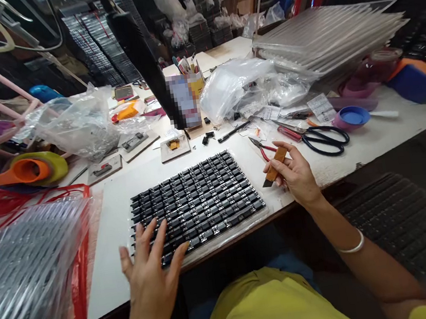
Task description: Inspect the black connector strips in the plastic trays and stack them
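Rows of small black circuit boards (198,197) lie on a clear plastic sheet or tray at the front of the white table. My left hand (152,265) is over the near left corner of these boards, fingers spread, with nothing in it; whether the fingertips touch the boards I cannot tell. To the right of the boards, my right hand (294,173) grips a flat blade (276,166) wrapped in brown tape, its dark tip pointing down and left. Red-handled pliers (261,148) lie just beyond that hand.
Black-handled scissors (325,139) and a red screwdriver (289,133) lie right of the pliers. A black lamp arm (147,64) slants down over the table. Plastic-wrapped trays (29,275) stand at the left, and stacked clear trays (330,36) at the back right.
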Demonstrator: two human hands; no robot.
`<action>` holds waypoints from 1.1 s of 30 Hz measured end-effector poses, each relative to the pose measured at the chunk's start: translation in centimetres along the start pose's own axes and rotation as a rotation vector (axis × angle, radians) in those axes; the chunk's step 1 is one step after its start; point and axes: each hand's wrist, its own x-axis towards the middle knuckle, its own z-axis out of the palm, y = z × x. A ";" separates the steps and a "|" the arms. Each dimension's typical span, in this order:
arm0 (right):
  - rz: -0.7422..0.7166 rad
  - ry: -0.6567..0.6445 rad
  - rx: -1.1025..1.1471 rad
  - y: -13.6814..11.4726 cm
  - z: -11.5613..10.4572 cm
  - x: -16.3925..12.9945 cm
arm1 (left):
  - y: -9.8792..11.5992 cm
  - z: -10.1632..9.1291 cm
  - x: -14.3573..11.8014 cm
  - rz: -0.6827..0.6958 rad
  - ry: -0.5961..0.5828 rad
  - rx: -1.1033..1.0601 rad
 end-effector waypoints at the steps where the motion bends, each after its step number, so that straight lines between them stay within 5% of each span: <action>1: 0.000 0.025 -0.006 0.4 -0.1 -0.3 | -1.1 0.1 -0.9 -0.036 -0.005 0.015; 8: -0.052 0.060 0.015 -0.2 0.8 -1.7 | -4.3 1.2 -4.2 -0.224 -0.051 0.075; 15: 0.013 -0.003 0.031 -0.2 1.6 -2.2 | -5.4 2.4 -4.5 -0.180 -0.067 -0.027; 25: -0.014 0.043 -0.017 -0.1 1.3 -2.8 | -5.6 1.5 -4.9 -0.285 -0.051 -0.154; 33: -0.075 0.202 -0.275 1.2 0.9 -2.7 | -5.2 1.8 -5.3 -0.283 0.040 -0.029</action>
